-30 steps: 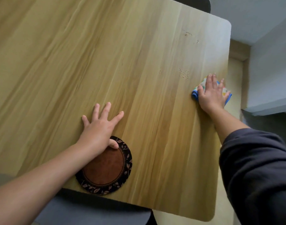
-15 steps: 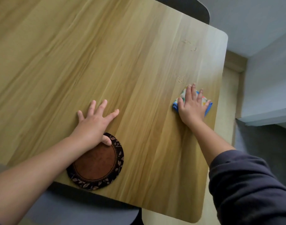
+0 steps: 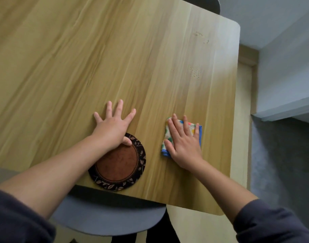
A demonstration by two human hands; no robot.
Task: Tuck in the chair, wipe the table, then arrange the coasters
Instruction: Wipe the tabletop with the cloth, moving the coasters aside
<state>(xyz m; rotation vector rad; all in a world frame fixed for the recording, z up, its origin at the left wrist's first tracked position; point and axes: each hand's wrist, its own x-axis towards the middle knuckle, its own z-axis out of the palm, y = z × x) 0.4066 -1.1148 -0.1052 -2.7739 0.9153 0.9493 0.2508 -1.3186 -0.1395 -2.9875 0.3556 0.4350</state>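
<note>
My right hand (image 3: pixel 184 144) lies flat with straight fingers on a folded cloth (image 3: pixel 199 131), blue-edged with coloured dots, pressing it onto the wooden table (image 3: pixel 115 58). My left hand (image 3: pixel 113 125) rests palm down on the table, fingers spread, its thumb and wrist over the far edge of a round coaster (image 3: pixel 118 168). The coaster is brown with a black leaf-patterned border and sits at the table's near edge. A grey chair seat (image 3: pixel 106 218) shows below that edge, partly under the table.
Small crumbs or marks (image 3: pixel 195 73) dot the table toward its right side, with more further back (image 3: pixel 201 36). A dark chair back (image 3: pixel 208 4) stands at the far edge. Pale floor (image 3: pixel 243 120) and grey carpet (image 3: pixel 281 163) lie to the right.
My right hand has slid the cloth from the table's right edge leftward and nearer, close to the coaster. My left hand stays planted beside the coaster.
</note>
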